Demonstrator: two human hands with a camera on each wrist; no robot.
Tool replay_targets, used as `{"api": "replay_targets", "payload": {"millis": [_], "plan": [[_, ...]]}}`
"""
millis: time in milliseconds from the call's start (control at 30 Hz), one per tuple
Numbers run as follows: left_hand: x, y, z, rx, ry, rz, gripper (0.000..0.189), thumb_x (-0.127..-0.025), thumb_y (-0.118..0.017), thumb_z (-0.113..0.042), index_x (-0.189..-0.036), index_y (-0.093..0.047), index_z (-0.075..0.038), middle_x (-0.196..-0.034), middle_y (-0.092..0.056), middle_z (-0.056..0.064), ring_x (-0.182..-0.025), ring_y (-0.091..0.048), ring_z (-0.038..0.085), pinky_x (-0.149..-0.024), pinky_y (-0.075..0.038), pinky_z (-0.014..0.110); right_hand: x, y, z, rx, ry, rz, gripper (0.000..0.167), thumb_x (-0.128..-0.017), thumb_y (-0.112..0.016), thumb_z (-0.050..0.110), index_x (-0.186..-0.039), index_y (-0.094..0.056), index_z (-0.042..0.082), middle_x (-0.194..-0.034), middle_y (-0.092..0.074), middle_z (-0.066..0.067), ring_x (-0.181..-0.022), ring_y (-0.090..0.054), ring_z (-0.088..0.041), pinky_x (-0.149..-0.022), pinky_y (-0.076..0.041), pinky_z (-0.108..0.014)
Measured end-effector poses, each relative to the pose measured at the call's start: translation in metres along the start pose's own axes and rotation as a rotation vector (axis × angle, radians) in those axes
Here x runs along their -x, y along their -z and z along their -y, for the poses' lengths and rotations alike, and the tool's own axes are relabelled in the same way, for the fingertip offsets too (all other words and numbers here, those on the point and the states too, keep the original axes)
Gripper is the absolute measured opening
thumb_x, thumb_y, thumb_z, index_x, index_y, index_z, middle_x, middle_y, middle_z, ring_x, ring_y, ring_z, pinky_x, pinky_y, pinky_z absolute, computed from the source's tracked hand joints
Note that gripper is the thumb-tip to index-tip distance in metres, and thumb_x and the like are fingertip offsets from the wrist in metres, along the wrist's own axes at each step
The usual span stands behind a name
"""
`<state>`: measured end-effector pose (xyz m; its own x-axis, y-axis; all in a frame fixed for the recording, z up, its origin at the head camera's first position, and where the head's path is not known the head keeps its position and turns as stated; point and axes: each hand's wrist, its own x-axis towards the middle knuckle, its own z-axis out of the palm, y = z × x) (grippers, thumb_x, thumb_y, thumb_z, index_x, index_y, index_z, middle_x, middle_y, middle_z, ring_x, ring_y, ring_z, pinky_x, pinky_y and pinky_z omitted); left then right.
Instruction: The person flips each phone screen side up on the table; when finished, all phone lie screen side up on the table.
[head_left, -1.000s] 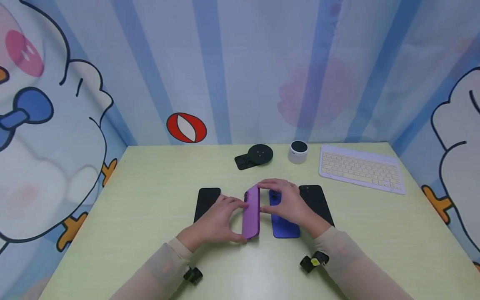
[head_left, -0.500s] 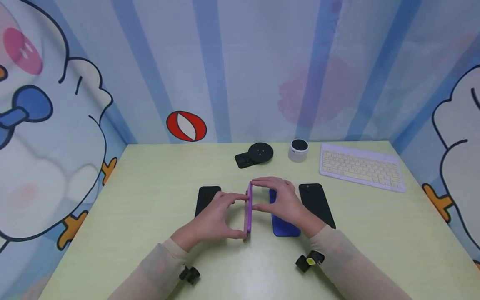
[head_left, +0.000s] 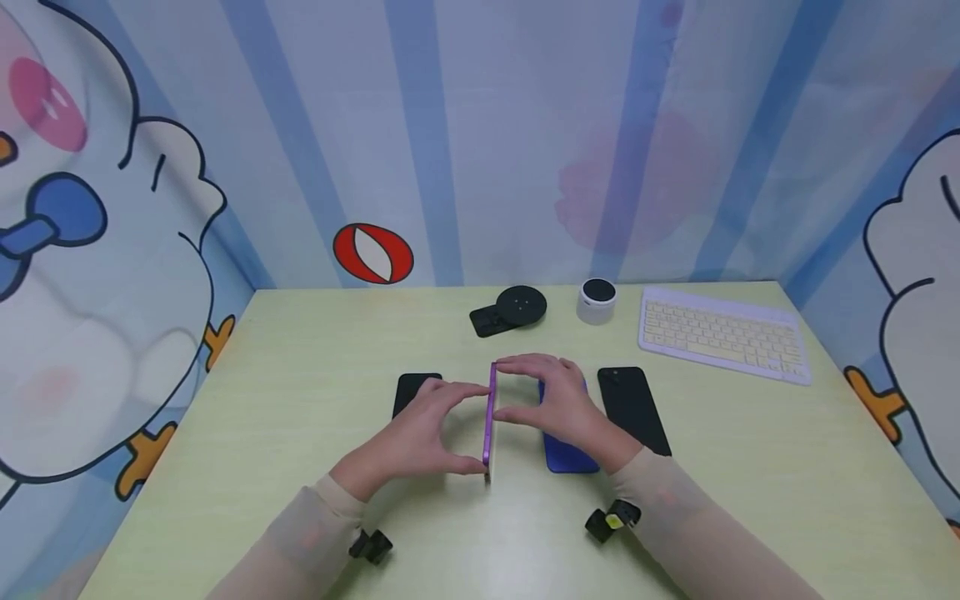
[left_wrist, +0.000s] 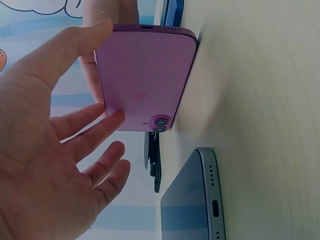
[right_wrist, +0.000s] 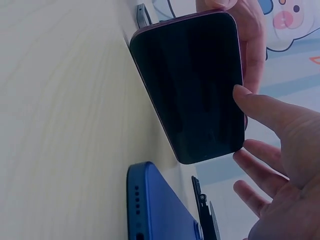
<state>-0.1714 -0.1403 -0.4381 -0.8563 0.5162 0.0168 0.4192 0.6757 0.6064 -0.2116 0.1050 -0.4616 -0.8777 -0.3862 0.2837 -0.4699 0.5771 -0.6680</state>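
Observation:
A purple smartphone (head_left: 489, 425) stands on its long side edge on the table, held between both hands. My left hand (head_left: 416, 429) grips it, thumb at the near short end and fingertips on the back, which shows its camera in the left wrist view. From the other side my right hand (head_left: 558, 404) holds the far part, its thumb at the edge of the dark screen (right_wrist: 192, 90) and fingers at the far end. Left of it lies a black-screened phone (head_left: 409, 392), partly behind the left hand. A blue phone (head_left: 568, 454) lies under the right hand, and a black phone (head_left: 636, 408) beyond.
Toward the back of the table sit a folded black stand (head_left: 521, 306), a small white cylinder with a black top (head_left: 597, 304) and a lilac keyboard (head_left: 723, 337). A printed cloth backdrop (head_left: 517, 125) rises behind the table edge.
The purple phone has turned from leaning with its back in sight to edge-on in the head view, shifting slightly left. Both hands have moved a little left with it.

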Motion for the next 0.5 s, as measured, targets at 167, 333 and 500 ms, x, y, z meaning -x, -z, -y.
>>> {"api": "replay_targets", "payload": {"millis": [167, 333, 500], "plan": [[0.003, 0.0027, 0.0031, -0.001, -0.014, -0.012, 0.093, -0.07, -0.094, -0.047, -0.151, -0.052, -0.027, -0.15, -0.056, -0.009, -0.128, -0.04, 0.018, -0.104, -0.047, 0.046, -0.002, -0.0033, 0.0031, 0.011, -0.002, 0.002, 0.066, -0.073, -0.094, 0.038, -0.133, -0.071, 0.026, -0.139, -0.068, 0.002, -0.135, -0.057, -0.022, -0.116, -0.021, -0.068], [0.0064, 0.0064, 0.0048, 0.001, -0.011, -0.01, 0.092, -0.071, -0.094, -0.045, -0.15, -0.052, -0.027, -0.149, -0.057, -0.01, -0.129, -0.039, 0.018, -0.105, -0.047, 0.046, -0.0038, -0.0047, 0.0055, 0.007, -0.01, 0.032, 0.066, -0.074, -0.094, 0.034, -0.134, -0.07, 0.023, -0.138, -0.069, 0.0, -0.135, -0.058, -0.025, -0.117, -0.019, -0.071], [0.0084, 0.0094, 0.006, 0.007, 0.0, 0.003, 0.09, -0.072, -0.094, -0.043, -0.15, -0.053, -0.027, -0.148, -0.059, -0.005, -0.13, -0.039, 0.02, -0.105, -0.047, 0.048, -0.0044, -0.0058, 0.0051, 0.023, -0.043, 0.085, 0.066, -0.074, -0.094, 0.033, -0.134, -0.07, 0.021, -0.136, -0.07, 0.0, -0.133, -0.059, -0.027, -0.117, -0.017, -0.072]]}}
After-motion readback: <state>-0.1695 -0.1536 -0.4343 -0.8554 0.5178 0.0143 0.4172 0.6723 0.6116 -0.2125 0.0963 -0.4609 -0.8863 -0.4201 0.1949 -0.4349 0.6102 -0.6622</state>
